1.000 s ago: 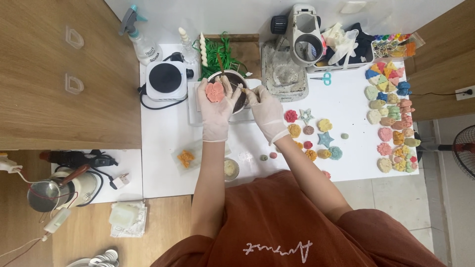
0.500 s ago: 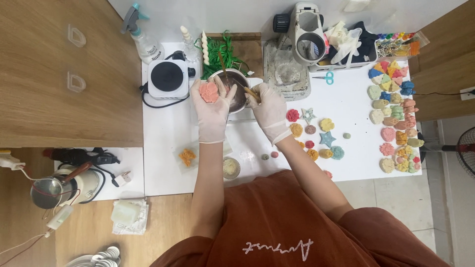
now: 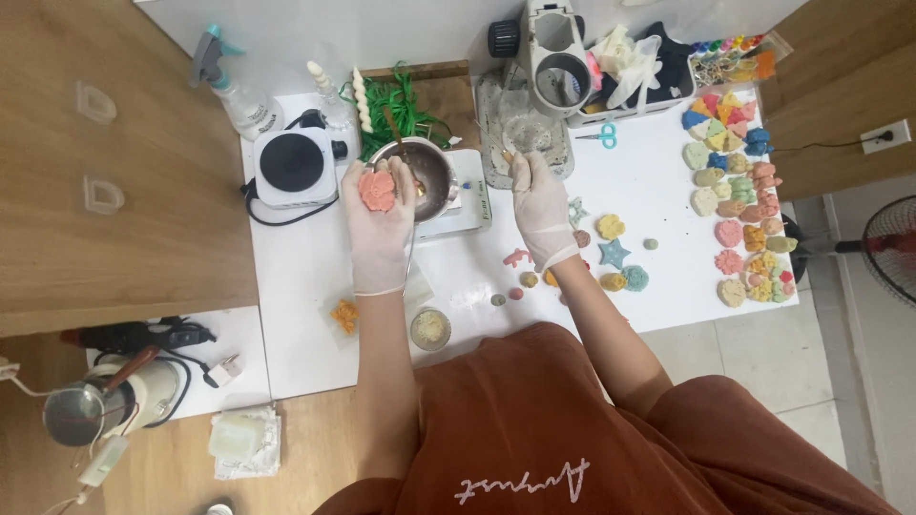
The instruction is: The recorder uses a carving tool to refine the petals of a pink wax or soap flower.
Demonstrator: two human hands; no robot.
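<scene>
Left hand (image 3: 379, 224): gloved, fingers curled around a pink flower-shaped piece (image 3: 376, 191), held just left of the metal bowl (image 3: 420, 176).
Right hand (image 3: 539, 205): gloved, fingers loosely bent, gripping nothing visible; right of bowl, farther off.
Desk (image 3: 305, 305): white.

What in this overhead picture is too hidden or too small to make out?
- Metal bowl: contents, too small and partly behind the left hand.
- Pink flower piece: its underside, against the left palm.
- Right hand: fingertips hold something too small to name.
- Fan: cut off by the right edge.
</scene>
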